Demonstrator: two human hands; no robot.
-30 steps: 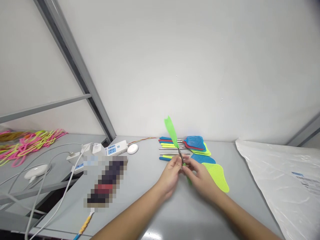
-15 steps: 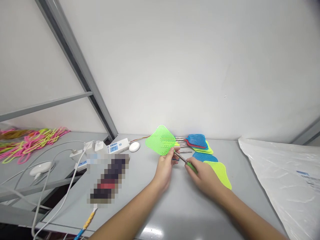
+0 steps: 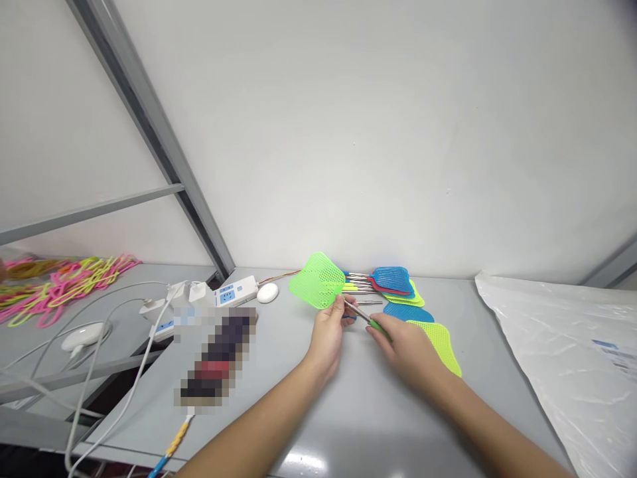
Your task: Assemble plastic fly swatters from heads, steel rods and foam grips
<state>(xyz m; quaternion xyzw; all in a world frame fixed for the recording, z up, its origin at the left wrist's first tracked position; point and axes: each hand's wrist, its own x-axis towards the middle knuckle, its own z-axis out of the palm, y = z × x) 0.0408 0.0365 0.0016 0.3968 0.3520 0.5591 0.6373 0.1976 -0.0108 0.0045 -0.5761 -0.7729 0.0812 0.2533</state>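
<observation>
My left hand [image 3: 328, 335] pinches the neck of a bright green fly swatter head [image 3: 317, 282], which tilts up above the table. In my right hand [image 3: 401, 338] is a green handle with a metal rod [image 3: 357, 309]; the rod's far end meets the neck of the head at my left fingertips. Whether the rod sits inside the neck is hidden by the fingers. Behind my hands lie stacked swatters with blue heads [image 3: 392, 277] and metal rods. A loose blue swatter head [image 3: 408, 312] and a yellow-green swatter head [image 3: 442, 342] lie beside my right hand.
White power strips [image 3: 233, 292] with plugs and cables stand at the left, near a round white object [image 3: 267, 293] and a blurred-out object [image 3: 216, 358]. Pink and yellow cords [image 3: 89, 282] lie far left. A white plastic bag [image 3: 562, 345] covers the right side.
The green swatter head has shifted slightly left and down, and its tilt has changed a little. Both hands keep nearly the same place and grip.
</observation>
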